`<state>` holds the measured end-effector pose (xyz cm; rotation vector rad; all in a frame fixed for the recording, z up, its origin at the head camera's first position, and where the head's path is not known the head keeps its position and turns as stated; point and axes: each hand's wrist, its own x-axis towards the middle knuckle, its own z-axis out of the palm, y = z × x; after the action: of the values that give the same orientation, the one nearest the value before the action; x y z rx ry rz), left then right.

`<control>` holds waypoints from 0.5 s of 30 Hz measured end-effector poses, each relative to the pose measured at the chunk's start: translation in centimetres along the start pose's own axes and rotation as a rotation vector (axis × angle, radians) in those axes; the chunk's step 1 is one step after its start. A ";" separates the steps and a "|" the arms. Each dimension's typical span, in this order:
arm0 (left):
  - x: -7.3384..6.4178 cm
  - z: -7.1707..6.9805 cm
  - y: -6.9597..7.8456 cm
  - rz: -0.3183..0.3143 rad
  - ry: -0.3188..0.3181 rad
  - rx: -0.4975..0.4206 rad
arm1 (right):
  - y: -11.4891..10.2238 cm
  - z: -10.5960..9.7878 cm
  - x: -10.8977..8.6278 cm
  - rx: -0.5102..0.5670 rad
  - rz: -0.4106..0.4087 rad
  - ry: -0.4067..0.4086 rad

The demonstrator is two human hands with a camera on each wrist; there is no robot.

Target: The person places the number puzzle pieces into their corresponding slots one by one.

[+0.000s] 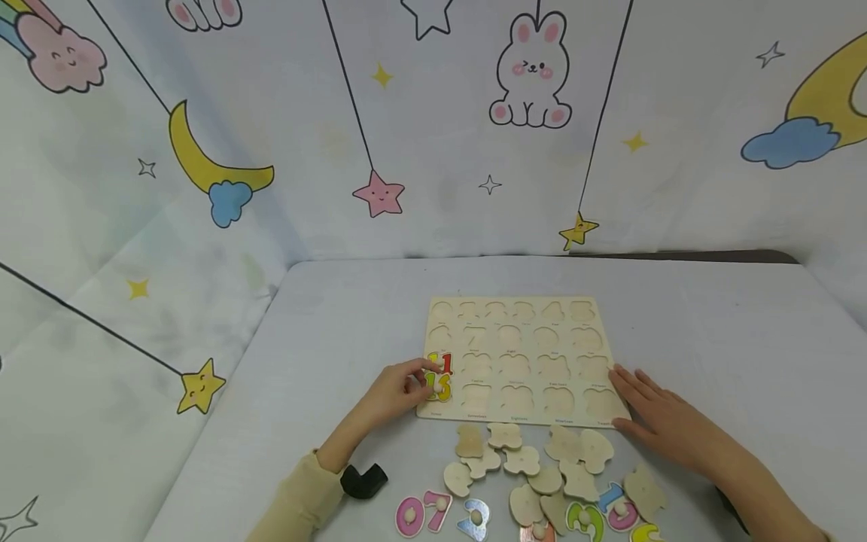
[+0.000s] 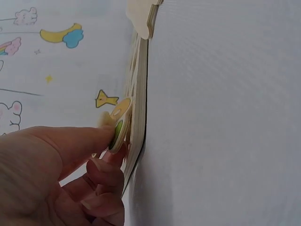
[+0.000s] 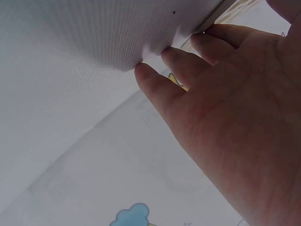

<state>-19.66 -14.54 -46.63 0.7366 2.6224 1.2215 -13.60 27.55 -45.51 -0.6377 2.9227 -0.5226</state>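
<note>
A pale wooden number puzzle board [image 1: 535, 376] lies on the table, most of its recesses bare. At its lower left corner, my left hand [image 1: 393, 393] pinches a number piece [image 1: 439, 388] by its knob, thumb above and fingertip at the edge. The piece has a green 1 and an orange digit that looks like a 6; in the left wrist view this piece [image 2: 121, 110] is tilted close against the board. Just above it sits a yellow and red 11 piece [image 1: 445, 363]. My right hand [image 1: 670, 418] rests at the board's right edge with fingers straight.
In front of the board lie several face-down wooden pieces [image 1: 523, 461]. Nearer still are face-up number pieces: a pink 0 [image 1: 409, 517], a pink 7 [image 1: 436, 512], a blue 2 [image 1: 474, 519] and a green one [image 1: 585, 521]. A black object [image 1: 364, 482] is by my left sleeve.
</note>
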 end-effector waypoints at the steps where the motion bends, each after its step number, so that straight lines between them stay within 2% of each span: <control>1: 0.1 0.0 0.0 0.009 -0.008 0.009 | 0.0 0.0 0.0 -0.003 0.000 0.001; 5: 0.2 -0.1 0.0 0.053 -0.042 0.042 | 0.2 0.0 -0.2 -0.006 -0.006 0.016; 9: -0.1 -0.4 -0.1 0.081 -0.060 0.122 | 0.2 0.3 -0.2 0.002 -0.015 0.019; 15: -0.5 -0.8 0.1 0.075 -0.118 0.268 | 0.2 0.4 -0.2 -0.004 -0.021 0.030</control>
<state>-19.51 -15.27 -46.07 0.9281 2.7101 0.8220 -13.46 27.64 -45.95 -0.6675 2.9487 -0.5331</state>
